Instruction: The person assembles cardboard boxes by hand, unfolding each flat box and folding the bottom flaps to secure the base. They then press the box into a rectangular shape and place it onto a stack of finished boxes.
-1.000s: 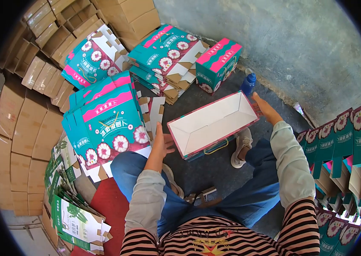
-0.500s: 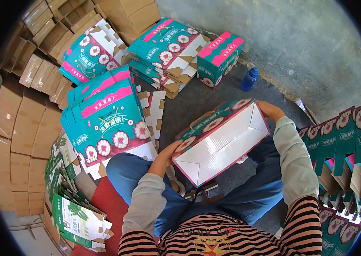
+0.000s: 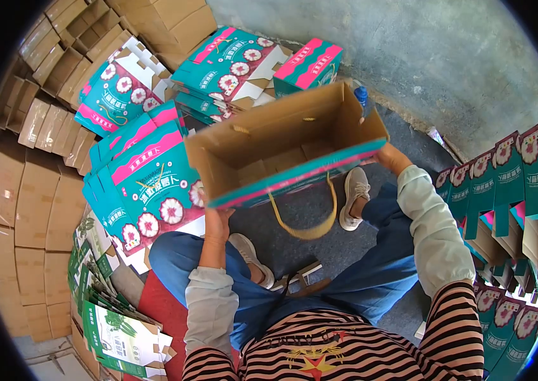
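Between my two hands is a teal and pink cardboard gift box [image 3: 294, 173], its open top tipped towards me so the bare brown inside shows. A yellow rope handle [image 3: 307, 233] dangles from its near side. My left hand [image 3: 217, 223] grips the lower left corner, with its fingers partly hidden by the box. At the right end, my right hand [image 3: 393, 159] is closed on the near corner. To the left of the box lies a stack of flat teal box blanks [image 3: 154, 184] with flower prints.
A closed teal box [image 3: 307, 66] stands by the wall, beside more flat blanks [image 3: 224, 63] and a blue bottle [image 3: 361, 95]. Brown cartons [image 3: 43, 203] line the left. Green and white blanks [image 3: 119, 333] lie lower left. Open teal boxes [image 3: 497, 171] are stacked at right.
The box has turned over from its white bottom facing me to its open top facing me, and it has moved up and left. Its handle now hangs down.
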Demonstrator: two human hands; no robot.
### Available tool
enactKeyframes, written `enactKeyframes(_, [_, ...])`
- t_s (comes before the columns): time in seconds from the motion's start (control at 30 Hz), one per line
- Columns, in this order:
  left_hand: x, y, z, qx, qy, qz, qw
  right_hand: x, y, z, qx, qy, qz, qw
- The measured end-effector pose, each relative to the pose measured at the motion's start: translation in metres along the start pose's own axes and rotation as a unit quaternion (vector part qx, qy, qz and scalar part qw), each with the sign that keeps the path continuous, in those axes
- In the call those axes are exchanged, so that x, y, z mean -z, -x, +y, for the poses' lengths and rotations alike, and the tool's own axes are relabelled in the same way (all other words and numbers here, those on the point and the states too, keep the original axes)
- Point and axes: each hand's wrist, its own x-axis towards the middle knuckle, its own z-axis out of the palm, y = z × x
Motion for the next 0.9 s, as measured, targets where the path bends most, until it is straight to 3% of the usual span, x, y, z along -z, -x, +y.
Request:
enactKeyframes(0.13, [0.011, 0.000, -0.011, 0.090, -0.029, 0.008, 0.996, -0.002, 0.000, 0.019, -0.012, -0.004, -0.022, 1.000])
enactKeyframes(0.2, [0.011, -0.002, -0.012, 0.137, -0.049, 0.023, 0.989, -0.007, 0.002, 0.020, -0.075, 0.002, -0.029, 0.997])
enactKeyframes(0.4, [0.007, -0.007, -0.038, 0.040, -0.178, 0.050, 0.982, -0.002, -0.021, 0.052, -0.136, 0.089, -0.028, 0.986])
enactKeyframes(0.53, [0.007, -0.013, -0.036, -0.069, -0.261, -0.015, 0.963, 0.000, -0.029, 0.030, -0.150, 0.080, -0.007, 0.985])
enactKeyframes(0.63, [-0.011, -0.005, -0.019, -0.116, -0.246, 0.008, 0.962, -0.014, -0.011, 0.005, -0.059, 0.303, -0.078, 0.948])
enactKeyframes(0.7, [-0.012, -0.005, -0.020, -0.138, -0.317, 0.047, 0.937, -0.027, -0.007, 0.004, 0.052, 0.453, -0.125, 0.881])
enactKeyframes(0.8, [-0.005, -0.013, -0.025, -0.156, -0.388, 0.104, 0.903, -0.058, 0.000, 0.022, 0.117, 0.632, -0.041, 0.765])
enactKeyframes(0.9, [-0.007, -0.016, -0.024, -0.184, -0.436, 0.123, 0.872, -0.074, 0.002, 0.029, 0.124, 0.599, 0.006, 0.791])
